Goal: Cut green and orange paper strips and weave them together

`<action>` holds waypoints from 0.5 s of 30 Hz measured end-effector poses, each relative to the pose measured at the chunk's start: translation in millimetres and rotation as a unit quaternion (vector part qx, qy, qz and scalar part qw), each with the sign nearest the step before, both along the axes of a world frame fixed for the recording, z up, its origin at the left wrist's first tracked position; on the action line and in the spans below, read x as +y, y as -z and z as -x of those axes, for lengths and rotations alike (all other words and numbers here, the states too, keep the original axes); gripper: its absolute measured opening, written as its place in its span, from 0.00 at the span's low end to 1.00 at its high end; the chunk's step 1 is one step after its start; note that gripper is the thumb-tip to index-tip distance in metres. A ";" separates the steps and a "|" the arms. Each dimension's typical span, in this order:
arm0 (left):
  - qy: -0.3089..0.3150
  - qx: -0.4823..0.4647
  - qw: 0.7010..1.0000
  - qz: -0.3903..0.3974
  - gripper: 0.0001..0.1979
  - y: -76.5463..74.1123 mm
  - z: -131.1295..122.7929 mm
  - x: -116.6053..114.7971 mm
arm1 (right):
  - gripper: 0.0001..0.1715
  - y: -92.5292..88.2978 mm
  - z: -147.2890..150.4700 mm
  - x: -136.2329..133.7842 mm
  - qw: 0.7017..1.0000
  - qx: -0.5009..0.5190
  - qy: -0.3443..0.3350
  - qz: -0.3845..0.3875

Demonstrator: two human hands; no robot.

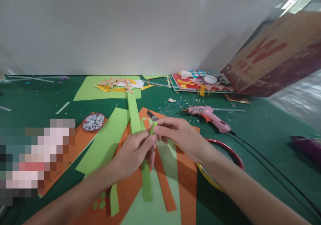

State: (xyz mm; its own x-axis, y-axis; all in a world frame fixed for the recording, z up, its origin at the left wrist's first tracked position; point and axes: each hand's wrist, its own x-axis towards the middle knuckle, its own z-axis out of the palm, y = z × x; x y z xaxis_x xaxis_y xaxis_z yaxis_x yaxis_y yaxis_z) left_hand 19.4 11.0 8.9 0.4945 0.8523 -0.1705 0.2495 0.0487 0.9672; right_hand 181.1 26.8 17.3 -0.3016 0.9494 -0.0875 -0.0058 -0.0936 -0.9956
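Observation:
A light green paper strip (pixel 147 184) runs through both hands at the middle of the table. My left hand (pixel 137 149) is closed on it, with its lower length hanging below the fingers. The strip's upper end looks folded or curled, and my right hand (pixel 179 131) pinches it between thumb and finger. An orange paper strip (pixel 165 184) extends below the hands; whether the fingers touch it I cannot tell. Beneath lie orange paper sheets (pixel 188 181) and a pale green sheet (pixel 160 215). Just beyond my right fingertips is a dark, flat blade-like tool (pixel 151 115), partly hidden.
To the right lies a pink glue gun (pixel 209 114) with a black cord. Near my right forearm is a red-and-yellow ring (pixel 235 151). A round speckled disc (pixel 93 122) rests on the left. Woven paper pieces (pixel 115 84) and a large paper bag (pixel 273 57) stand farther back.

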 end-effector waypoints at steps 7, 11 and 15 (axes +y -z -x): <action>0.011 0.008 1.000 -0.002 0.16 -0.2 -0.7 0.3 | 0.13 6.5 -0.7 1.2 1.000 0.013 0.002 0.019; 0.009 0.003 1.000 0.001 0.16 0.4 -1.6 0.4 | 0.13 6.3 0.1 0.2 1.000 0.012 0.001 0.020; 0.006 0.010 1.000 0.006 0.16 -0.3 -1.6 0.5 | 0.14 5.0 0.2 0.0 1.000 0.008 -0.001 0.021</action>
State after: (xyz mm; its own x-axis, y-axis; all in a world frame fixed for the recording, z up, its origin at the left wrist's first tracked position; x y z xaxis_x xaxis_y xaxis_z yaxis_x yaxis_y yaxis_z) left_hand 21.0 11.5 9.2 0.5018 0.8439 -0.1898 0.2686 0.0565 0.9616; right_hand 180.8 26.8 12.3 -0.3046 0.9446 -0.1225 -0.0223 -0.1356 -0.9905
